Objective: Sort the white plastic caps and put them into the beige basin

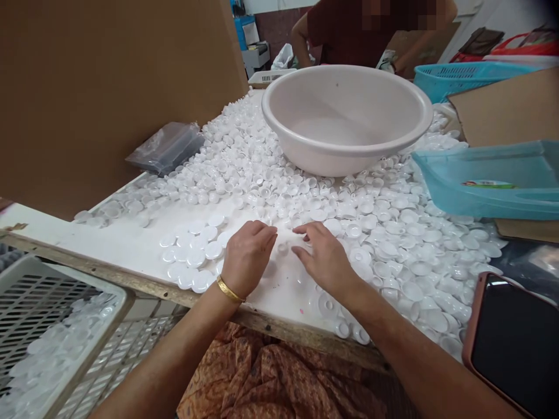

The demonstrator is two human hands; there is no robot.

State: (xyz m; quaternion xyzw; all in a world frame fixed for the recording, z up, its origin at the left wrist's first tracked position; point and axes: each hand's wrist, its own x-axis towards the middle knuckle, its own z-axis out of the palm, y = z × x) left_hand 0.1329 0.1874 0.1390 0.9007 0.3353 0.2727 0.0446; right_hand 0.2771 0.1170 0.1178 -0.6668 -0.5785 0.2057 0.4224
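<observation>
A wide spread of small white plastic caps [384, 227] covers the white table [113, 244]. My left hand [248, 256], with a gold bangle on the wrist, rests on the table with its fingers curled down beside a flat group of caps [194, 253]. My right hand [325, 256] lies just to the right, fingers bent and pinching toward a small cap [283, 248] between the two hands. Whether either hand holds a cap is hidden by the fingers.
A big pale basin [345, 116] stands on the caps at the back. Blue trays [493, 180] and cardboard sit at the right, a phone [515, 343] at the near right. A white basket with caps [48, 331] is at the lower left. Another person [349, 29] stands behind.
</observation>
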